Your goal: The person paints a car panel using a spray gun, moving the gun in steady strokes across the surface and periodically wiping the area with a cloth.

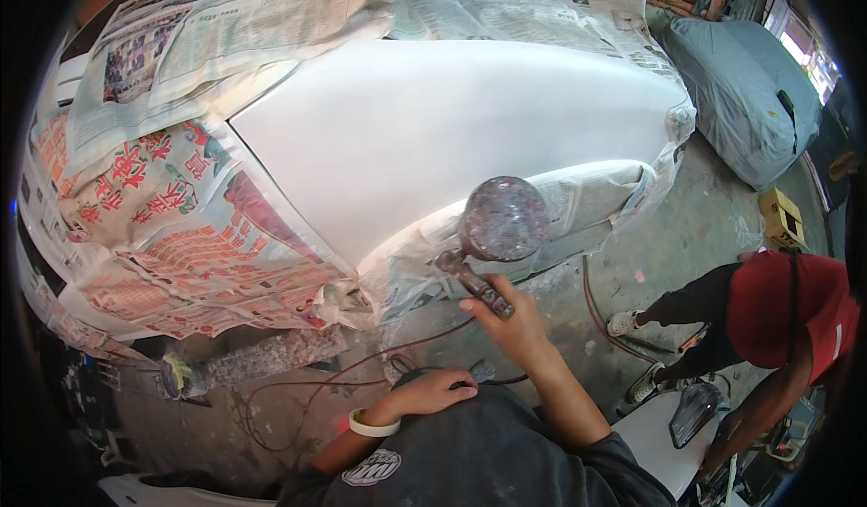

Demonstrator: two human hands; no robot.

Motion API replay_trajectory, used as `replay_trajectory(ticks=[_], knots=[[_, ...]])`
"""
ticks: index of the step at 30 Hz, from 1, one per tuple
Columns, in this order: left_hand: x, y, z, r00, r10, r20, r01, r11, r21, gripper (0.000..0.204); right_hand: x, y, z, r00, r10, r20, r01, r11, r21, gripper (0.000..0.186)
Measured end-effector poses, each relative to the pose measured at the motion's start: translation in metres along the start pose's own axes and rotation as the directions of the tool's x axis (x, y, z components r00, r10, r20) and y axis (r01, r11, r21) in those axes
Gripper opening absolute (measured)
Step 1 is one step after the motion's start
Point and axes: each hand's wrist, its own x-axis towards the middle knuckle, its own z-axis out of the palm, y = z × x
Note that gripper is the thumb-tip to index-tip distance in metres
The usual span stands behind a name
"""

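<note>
My right hand (517,328) is wrapped round the handle of a paint-spattered spray gun (479,288). Its round, speckled cup (506,218) is uppermost and hangs in front of a glossy white car panel (424,114). Below the panel's curved edge, newspaper (578,202) covers the wheel area. My left hand (432,393), with a pale band at the wrist, rests against the front of my dark shirt. Its fingers are curled in, and whether anything is inside them is hidden.
Printed paper (181,227) and newspaper (262,33) mask the car around the panel. Reddish hoses (361,367) trail over the floor. At the right, a person in a red top (781,308) bends over a white part (664,435). Behind stand a yellow box (782,219) and a grey-covered vehicle (736,92).
</note>
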Motion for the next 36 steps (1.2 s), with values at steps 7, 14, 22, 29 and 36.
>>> replay_trajectory(ticks=[7, 14, 22, 29, 36], knots=[[0.005, 0.013, -0.003, 0.999, -0.029, -0.026, 0.029, 0.999, 0.014, 0.033, 0.01, 0.006, -0.03, 0.979, 0.005, -0.206, -0.014, 0.999, -0.044, 0.038], [0.016, 0.021, -0.002, 1.0, -0.007, -0.017, 0.007, 1.0, 0.01, 0.032, 0.031, 0.057, -0.094, 0.843, 0.023, -0.538, -0.041, 0.999, -0.022, 0.021], [0.022, 0.027, 0.003, 0.998, -0.067, -0.002, 0.067, 0.998, -0.002, 0.033, 0.03, 0.055, -0.151, 0.696, 0.097, -0.711, -0.05, 0.995, 0.087, 0.024], [0.014, 0.032, -0.004, 1.0, -0.013, -0.02, 0.013, 1.0, 0.016, 0.036, 0.024, 0.04, -0.135, 0.779, 0.053, -0.625, -0.089, 0.996, -0.025, 0.024], [0.001, 0.016, -0.014, 1.0, 0.02, -0.018, -0.02, 1.0, -0.011, 0.036, 0.011, -0.027, -0.055, 0.944, -0.002, -0.33, 0.02, 0.999, 0.051, 0.023]])
